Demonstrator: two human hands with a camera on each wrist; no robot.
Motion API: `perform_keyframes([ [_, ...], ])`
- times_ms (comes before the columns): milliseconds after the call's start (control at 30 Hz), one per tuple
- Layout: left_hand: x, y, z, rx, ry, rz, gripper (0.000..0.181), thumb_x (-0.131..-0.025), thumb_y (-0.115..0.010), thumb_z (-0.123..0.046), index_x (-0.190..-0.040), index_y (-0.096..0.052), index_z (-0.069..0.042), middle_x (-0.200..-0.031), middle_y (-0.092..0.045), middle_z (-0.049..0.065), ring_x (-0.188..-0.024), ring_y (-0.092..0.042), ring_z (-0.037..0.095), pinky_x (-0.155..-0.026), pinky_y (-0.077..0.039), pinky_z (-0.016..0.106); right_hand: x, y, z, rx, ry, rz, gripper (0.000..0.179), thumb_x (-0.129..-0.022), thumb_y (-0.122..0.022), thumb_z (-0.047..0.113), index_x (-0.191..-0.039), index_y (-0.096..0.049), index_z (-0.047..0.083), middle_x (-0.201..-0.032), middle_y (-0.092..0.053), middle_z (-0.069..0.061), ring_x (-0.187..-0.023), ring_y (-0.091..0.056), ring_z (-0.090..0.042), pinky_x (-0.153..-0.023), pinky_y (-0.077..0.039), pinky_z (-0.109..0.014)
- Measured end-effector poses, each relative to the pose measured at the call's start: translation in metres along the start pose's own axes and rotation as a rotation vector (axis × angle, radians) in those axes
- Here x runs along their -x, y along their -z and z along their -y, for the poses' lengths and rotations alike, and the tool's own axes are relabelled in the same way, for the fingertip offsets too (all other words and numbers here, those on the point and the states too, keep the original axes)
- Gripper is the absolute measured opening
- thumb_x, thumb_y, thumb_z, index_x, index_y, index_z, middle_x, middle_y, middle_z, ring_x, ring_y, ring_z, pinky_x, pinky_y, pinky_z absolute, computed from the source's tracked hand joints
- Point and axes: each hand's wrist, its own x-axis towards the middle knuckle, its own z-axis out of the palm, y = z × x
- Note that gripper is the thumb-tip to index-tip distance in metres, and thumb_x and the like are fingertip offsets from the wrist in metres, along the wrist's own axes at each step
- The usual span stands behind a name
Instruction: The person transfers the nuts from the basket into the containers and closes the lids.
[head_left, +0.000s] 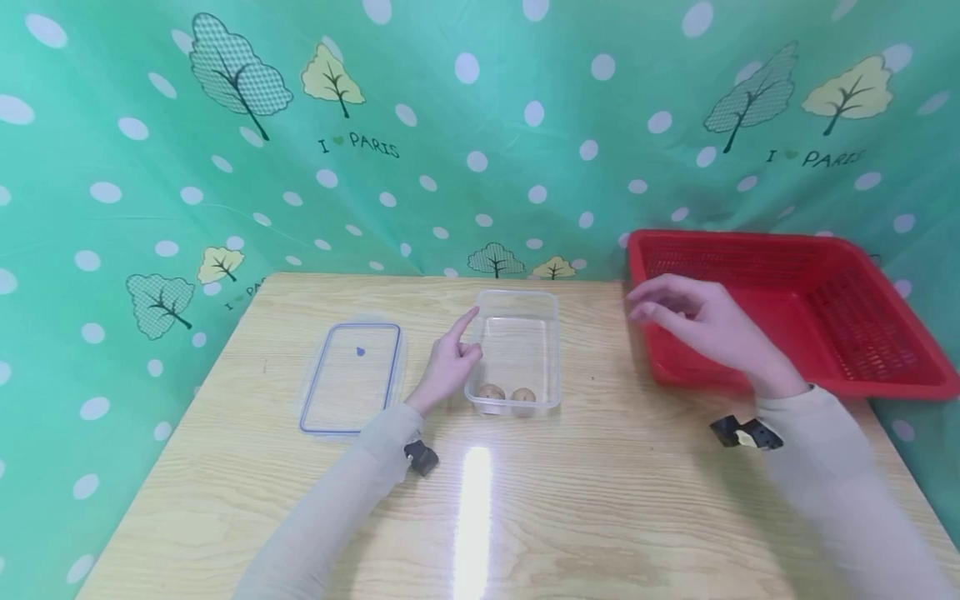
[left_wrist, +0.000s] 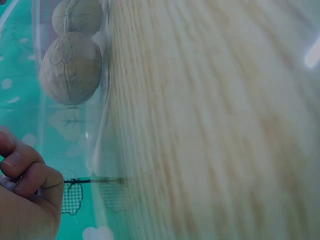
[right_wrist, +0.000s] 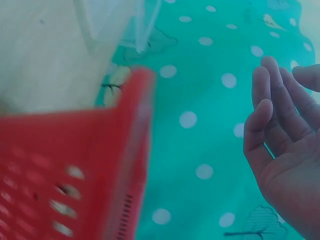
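A clear plastic food container [head_left: 557,358] stands on the table, with two walnuts [head_left: 522,395] lying at its near end. My left hand [head_left: 448,364] is beside the container's left wall, its index finger straight against the rim and the other fingers bent. The left wrist view shows the walnuts [left_wrist: 71,70] large through the clear wall. Over the left edge of a red plastic basket [head_left: 885,387] hangs my right hand [head_left: 701,321], fingers loosely bent and the palm bare in the right wrist view.
A clear lid [head_left: 351,379] with a blue seal lies flat left of the container. Behind the wooden table [head_left: 600,500] hangs a green dotted cloth [head_left: 420,183] printed with trees. A bright light reflection crosses the near tabletop.
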Motion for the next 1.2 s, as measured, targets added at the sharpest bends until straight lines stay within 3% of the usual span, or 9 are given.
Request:
perform_keyframes([
  [233,0.001,0.001,0.0,-0.01,0.004,0.002,0.062,-0.089,-0.05,0.009,-0.148,-0.032,0.002,-0.047,-0.035,-0.003,-0.036,-0.029,0.003,-0.04,-0.027,0.017,-0.005,0.027,0.007,0.06,-0.046,-0.044,0.027,-0.092,-0.066,0.02,-0.119,-0.066,0.016,-0.103,-0.067,-0.003,-0.092,-0.061,-0.014,-0.076,-0.048,-0.015],
  [367,0.0,0.001,0.002,-0.007,0.004,0.007,0.062,-0.09,-0.049,0.009,-0.148,-0.031,0.001,-0.048,-0.034,-0.003,-0.037,-0.028,0.004,-0.04,-0.026,0.017,-0.009,0.039,0.006,0.138,-0.045,-0.01,0.026,-0.093,-0.066,0.023,-0.118,-0.066,0.02,-0.106,-0.066,-0.002,-0.094,-0.058,-0.011,-0.076,-0.045,-0.013],
  [633,-0.012,-0.008,0.039,-0.003,-0.012,-0.026,0.064,-0.09,-0.051,0.005,-0.15,-0.032,-0.006,-0.047,-0.033,-0.005,-0.037,-0.027,0.0,-0.038,-0.025,0.02,-0.016,0.048,0.0,0.226,-0.003,0.077,0.021,-0.09,-0.069,0.017,-0.111,-0.068,0.016,-0.105,-0.067,-0.002,-0.091,-0.058,-0.011,-0.078,-0.043,-0.013],
  [833,-0.013,-0.007,0.042,0.006,-0.022,-0.027,0.064,-0.089,-0.051,0.004,-0.15,-0.034,-0.005,-0.046,-0.034,-0.006,-0.038,-0.029,0.007,-0.038,-0.026,0.021,-0.021,0.05,-0.008,0.263,-0.026,0.16,0.026,-0.088,-0.072,0.019,-0.113,-0.067,0.014,-0.104,-0.067,-0.002,-0.092,-0.058,-0.016,-0.078,-0.044,-0.013],
  [1000,-0.013,-0.007,0.042,0.006,-0.023,-0.028,0.064,-0.089,-0.051,0.003,-0.15,-0.033,-0.004,-0.047,-0.035,-0.007,-0.039,-0.029,0.008,-0.038,-0.026,0.02,-0.027,0.055,-0.015,0.328,0.007,0.165,0.027,-0.086,-0.073,0.016,-0.112,-0.067,0.015,-0.106,-0.066,-0.001,-0.092,-0.056,-0.017,-0.075,-0.046,-0.02],
  [1200,-0.012,-0.006,0.042,0.01,-0.021,-0.017,0.064,-0.089,-0.051,0.003,-0.15,-0.032,-0.005,-0.047,-0.035,-0.006,-0.038,-0.029,0.006,-0.038,-0.027,0.02,-0.036,0.066,-0.028,0.347,-0.035,0.188,0.031,-0.086,-0.072,0.013,-0.117,-0.066,0.009,-0.113,-0.063,-0.008,-0.101,-0.054,-0.024,-0.074,-0.047,-0.021],
])
